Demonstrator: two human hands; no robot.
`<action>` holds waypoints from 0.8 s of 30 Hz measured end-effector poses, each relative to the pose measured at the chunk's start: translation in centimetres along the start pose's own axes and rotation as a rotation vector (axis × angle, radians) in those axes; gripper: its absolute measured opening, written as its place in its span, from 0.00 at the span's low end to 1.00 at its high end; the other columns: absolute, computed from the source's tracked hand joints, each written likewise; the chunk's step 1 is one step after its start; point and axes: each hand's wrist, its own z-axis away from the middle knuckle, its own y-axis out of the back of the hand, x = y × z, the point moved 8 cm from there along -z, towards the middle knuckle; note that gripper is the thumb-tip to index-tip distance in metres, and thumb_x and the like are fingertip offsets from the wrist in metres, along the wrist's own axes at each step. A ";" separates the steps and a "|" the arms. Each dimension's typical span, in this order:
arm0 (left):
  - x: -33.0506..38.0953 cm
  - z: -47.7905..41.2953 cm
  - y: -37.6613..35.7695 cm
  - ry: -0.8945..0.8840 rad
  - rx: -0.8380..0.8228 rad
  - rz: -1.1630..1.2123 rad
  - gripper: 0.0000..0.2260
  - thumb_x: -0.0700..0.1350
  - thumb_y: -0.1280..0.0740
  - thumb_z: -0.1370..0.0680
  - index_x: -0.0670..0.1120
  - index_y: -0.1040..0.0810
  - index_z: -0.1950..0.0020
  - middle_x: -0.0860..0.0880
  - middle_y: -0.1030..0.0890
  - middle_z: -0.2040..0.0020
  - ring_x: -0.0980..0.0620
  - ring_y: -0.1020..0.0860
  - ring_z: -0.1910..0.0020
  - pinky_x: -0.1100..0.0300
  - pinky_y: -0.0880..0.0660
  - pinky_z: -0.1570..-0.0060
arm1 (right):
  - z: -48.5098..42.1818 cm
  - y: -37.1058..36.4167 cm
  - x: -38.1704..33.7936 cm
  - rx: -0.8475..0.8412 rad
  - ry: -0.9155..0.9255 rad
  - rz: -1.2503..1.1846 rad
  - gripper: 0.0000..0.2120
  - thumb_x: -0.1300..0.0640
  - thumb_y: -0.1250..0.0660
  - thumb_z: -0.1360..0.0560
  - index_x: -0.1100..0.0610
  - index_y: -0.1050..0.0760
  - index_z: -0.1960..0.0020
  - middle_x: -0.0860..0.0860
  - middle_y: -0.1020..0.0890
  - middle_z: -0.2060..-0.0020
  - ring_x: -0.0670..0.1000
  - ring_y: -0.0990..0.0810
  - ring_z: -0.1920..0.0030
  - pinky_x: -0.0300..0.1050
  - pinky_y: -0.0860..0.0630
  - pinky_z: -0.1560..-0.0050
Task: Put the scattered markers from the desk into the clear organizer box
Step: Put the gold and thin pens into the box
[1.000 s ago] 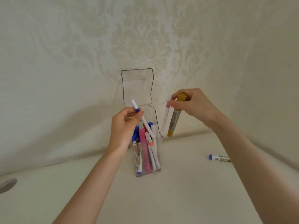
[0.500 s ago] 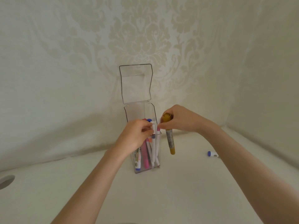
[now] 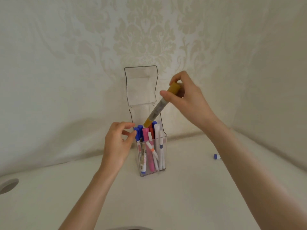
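Note:
The clear organizer box stands on the desk with its hinged lid open and upright. Several markers stand inside it: blue-capped, pink, red and white ones. My right hand grips a gold-capped marker by its top end. The marker is tilted, and its lower gold tip sits at the box's mouth among the other marker tops. My left hand is beside the box's left wall, fingers spread near the blue caps, holding nothing. Another blue-capped marker lies on the desk at right, mostly hidden behind my right forearm.
The white desk meets patterned wallpapered walls in a corner just behind the box. A round cable hole sits at the desk's far left edge.
My left hand released its thin white marker into the box and opened. My right hand dropped the thin pink-tipped pen in, rose, and tilted the gold marker over the box's mouth.

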 end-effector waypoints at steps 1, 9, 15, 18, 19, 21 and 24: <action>-0.4 0.4 0.1 0.009 0.014 0.006 0.07 0.38 0.33 0.26 0.45 0.22 0.49 0.49 0.26 0.51 0.61 0.26 0.61 0.80 0.33 0.65 | 0.2 -1.1 0.3 -0.029 0.000 0.000 0.11 0.52 0.32 0.26 0.54 0.33 0.50 0.47 0.29 0.66 0.42 0.32 0.70 0.30 0.31 0.70; -2.5 1.1 0.6 0.087 0.045 0.078 0.07 0.36 0.37 0.25 0.45 0.22 0.51 0.46 0.23 0.51 0.60 0.25 0.59 0.80 0.33 0.63 | 0.6 -3.5 4.1 0.053 -0.118 -0.027 0.11 0.52 0.34 0.26 0.53 0.30 0.46 0.59 0.21 0.58 0.56 0.22 0.61 0.40 0.25 0.65; -2.0 0.9 -0.1 0.088 -0.016 0.098 0.06 0.38 0.36 0.25 0.49 0.23 0.52 0.49 0.23 0.51 0.62 0.25 0.59 0.80 0.33 0.64 | 1.4 -7.9 4.0 -0.249 -0.040 0.205 0.18 0.53 0.37 0.24 0.52 0.31 0.34 0.50 0.21 0.54 0.47 0.24 0.56 0.35 0.28 0.55; -2.1 1.2 -0.7 0.092 -0.047 0.094 0.05 0.40 0.34 0.25 0.49 0.24 0.53 0.48 0.22 0.51 0.62 0.25 0.59 0.79 0.33 0.64 | 2.3 -9.6 4.9 -0.368 -0.014 0.263 0.17 0.58 0.39 0.23 0.54 0.30 0.34 0.52 0.20 0.54 0.49 0.23 0.62 0.40 0.25 0.58; -2.2 1.3 -0.8 0.095 -0.051 0.094 0.04 0.40 0.34 0.25 0.49 0.24 0.53 0.48 0.22 0.50 0.61 0.25 0.59 0.79 0.32 0.64 | 2.6 -10.0 5.2 -0.395 -0.015 0.293 0.17 0.59 0.40 0.23 0.55 0.30 0.34 0.53 0.20 0.54 0.48 0.25 0.66 0.39 0.26 0.62; -2.4 1.4 -1.0 0.102 -0.053 0.090 0.04 0.41 0.34 0.25 0.49 0.24 0.53 0.48 0.21 0.50 0.60 0.25 0.59 0.79 0.32 0.64 | 3.0 -10.2 5.6 -0.422 -0.024 0.336 0.15 0.60 0.40 0.24 0.56 0.33 0.38 0.58 0.21 0.54 0.50 0.27 0.69 0.43 0.27 0.68; -2.5 1.4 -1.0 0.106 -0.052 0.081 0.04 0.40 0.34 0.25 0.48 0.24 0.52 0.48 0.22 0.50 0.61 0.25 0.59 0.80 0.32 0.64 | 2.7 -10.0 5.4 -0.441 -0.020 0.351 0.07 0.59 0.38 0.25 0.55 0.34 0.49 0.59 0.22 0.57 0.54 0.22 0.66 0.51 0.21 0.69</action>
